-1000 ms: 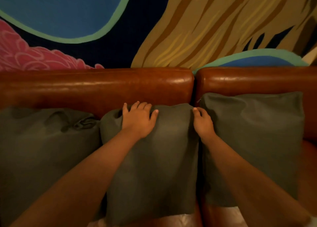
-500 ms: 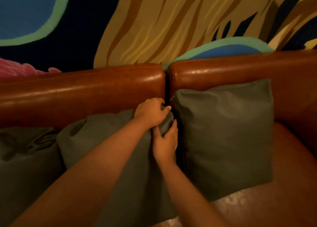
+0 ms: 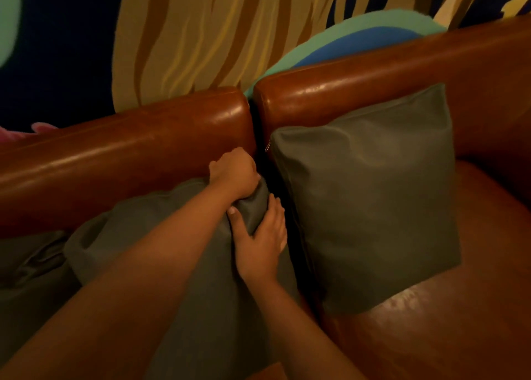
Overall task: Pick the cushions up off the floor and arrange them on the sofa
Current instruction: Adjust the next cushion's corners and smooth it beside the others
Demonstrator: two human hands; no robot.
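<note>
Three dark grey-green cushions lean against the back of a brown leather sofa (image 3: 143, 155). The middle cushion (image 3: 149, 236) sits slumped, its top right corner bunched up. My left hand (image 3: 234, 172) is fisted on that corner, close to the gap between the two back sections. Just below, my right hand (image 3: 260, 239) grips the same cushion's right edge, thumb on the front. The right cushion (image 3: 370, 198) stands upright and smooth, a small zip pull at its top left corner. Only a creased part of the left cushion (image 3: 26, 270) shows at the frame's left edge.
A painted wall (image 3: 201, 34) with yellow, blue and green shapes rises behind the sofa. Bare leather seat (image 3: 459, 322) shows to the right of the right cushion, bounded by the sofa's right side.
My left hand moved from the cushion's top middle to its right corner and closed on it. My right hand dropped lower on the right edge. The view has swung rightward.
</note>
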